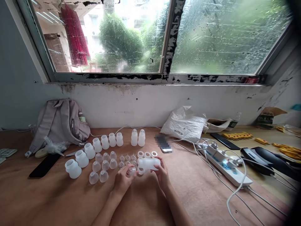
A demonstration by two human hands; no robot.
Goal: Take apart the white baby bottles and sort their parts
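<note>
My right hand (162, 174) grips a frosted white baby bottle (148, 164) by its base end; the bottle lies sideways with its other end toward my left. In the fingers of my left hand (122, 179) is a clear domed cap (131, 170), close to the bottle's left end. Small clear nipples (121, 158) stand in short rows just beyond my left hand. White rings (147, 154) lie behind the bottle, and one more shows under it. Several clear domed caps (94, 177) and a curved row of open bottles (82, 158) stand to the left.
Two capped bottles (134, 138) stand at the back. A phone (164, 145) lies right of them, before a silvery bag (183, 124). A power strip (225, 163) with looping white cables occupies the right. A backpack (62, 122) and a black phone-like slab (44, 165) are at left.
</note>
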